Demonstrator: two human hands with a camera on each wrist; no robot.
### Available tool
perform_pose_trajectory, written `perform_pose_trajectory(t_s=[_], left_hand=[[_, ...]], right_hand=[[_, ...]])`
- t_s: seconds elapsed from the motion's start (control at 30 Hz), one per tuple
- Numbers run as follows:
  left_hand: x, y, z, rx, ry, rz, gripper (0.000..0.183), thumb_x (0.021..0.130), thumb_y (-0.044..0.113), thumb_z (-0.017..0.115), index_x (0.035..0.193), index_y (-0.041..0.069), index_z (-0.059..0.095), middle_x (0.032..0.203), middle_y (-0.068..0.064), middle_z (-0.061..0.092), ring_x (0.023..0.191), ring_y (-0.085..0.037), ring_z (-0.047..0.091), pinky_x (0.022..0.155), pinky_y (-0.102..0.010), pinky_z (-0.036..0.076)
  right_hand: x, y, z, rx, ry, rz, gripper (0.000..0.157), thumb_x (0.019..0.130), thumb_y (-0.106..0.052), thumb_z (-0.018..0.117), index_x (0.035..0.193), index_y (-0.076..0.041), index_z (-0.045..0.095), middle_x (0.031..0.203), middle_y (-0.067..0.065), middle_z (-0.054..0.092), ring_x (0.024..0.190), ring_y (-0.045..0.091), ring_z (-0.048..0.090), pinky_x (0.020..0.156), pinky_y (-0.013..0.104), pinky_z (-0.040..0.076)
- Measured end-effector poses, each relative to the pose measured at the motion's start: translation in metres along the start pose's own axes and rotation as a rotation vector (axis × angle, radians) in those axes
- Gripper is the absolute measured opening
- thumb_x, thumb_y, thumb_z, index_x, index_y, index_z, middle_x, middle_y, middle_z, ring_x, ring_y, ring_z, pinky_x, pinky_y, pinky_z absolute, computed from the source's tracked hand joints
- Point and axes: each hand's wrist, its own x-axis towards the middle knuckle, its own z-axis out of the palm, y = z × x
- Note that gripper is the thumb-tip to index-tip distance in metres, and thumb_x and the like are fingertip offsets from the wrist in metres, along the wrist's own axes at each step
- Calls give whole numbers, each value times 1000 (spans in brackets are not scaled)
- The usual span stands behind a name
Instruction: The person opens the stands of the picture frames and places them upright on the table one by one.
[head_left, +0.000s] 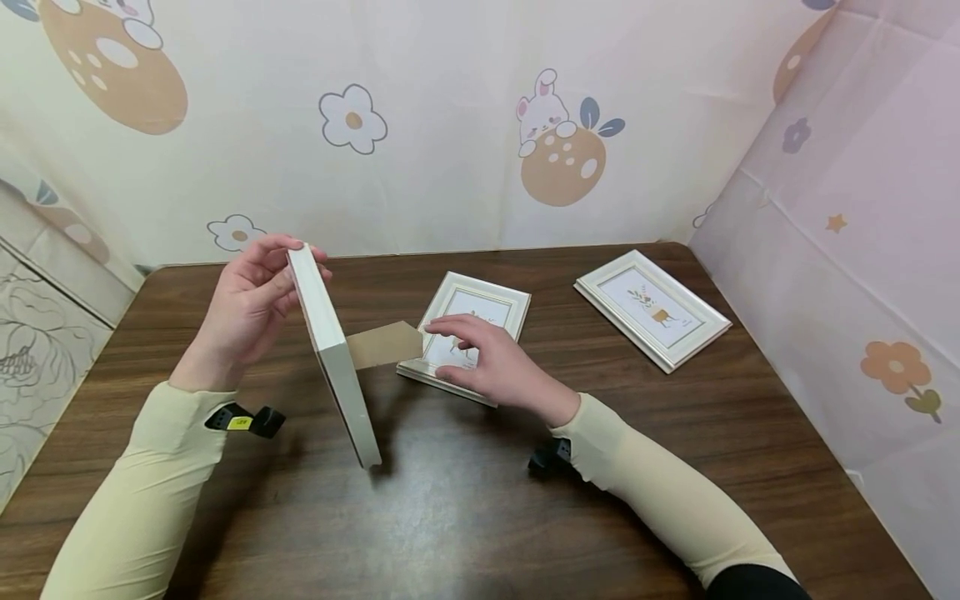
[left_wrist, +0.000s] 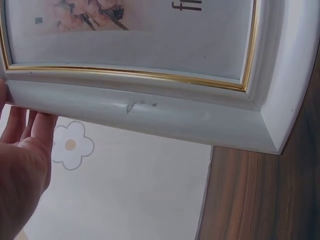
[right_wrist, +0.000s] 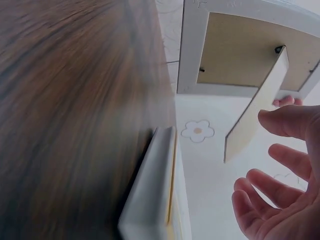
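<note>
Carefully held left of centre in the frame, the white picture frame point(head_left: 343, 383) tilts over the table point(head_left: 450, 517), pinched along its upper edge by the left hand point(head_left: 251, 308). Just beside its fold-out stand point(head_left: 386, 344), the right hand point(head_left: 498, 358) has its fingers parted and seems to grip nothing; whether a fingertip touches the stand, I can't tell. Good handling probably means keeping the left pinch steady, guiding the stand gently by its free end to spare the hinge point(right_wrist: 279, 49), and clearing the second frame point(head_left: 472, 304) lying near centre.
</note>
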Motion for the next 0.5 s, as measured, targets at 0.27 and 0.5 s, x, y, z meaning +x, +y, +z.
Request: perform_pose_trajectory(t_s=[0.27,0.5], left_hand=[[-6,7,-6,19,87,12,24,98,-10,51,119,-4,59,114,-19,65,101,-26,65,79,-30,58],[-12,15,-10,30,184,38,25,96,-11,54,121,-6,58,114,-20,65,100,-24,63,75,-27,57]], right_hand=[[-19,15,-15,19,14,99,47,87,-10,77,131,-6,62,132,7,60,113,27,61,89,38,54],[-35,25,-30,-12,22,190,44,89,-11,76,131,-12,63,129,5,61,104,29,63,86,39,55]])
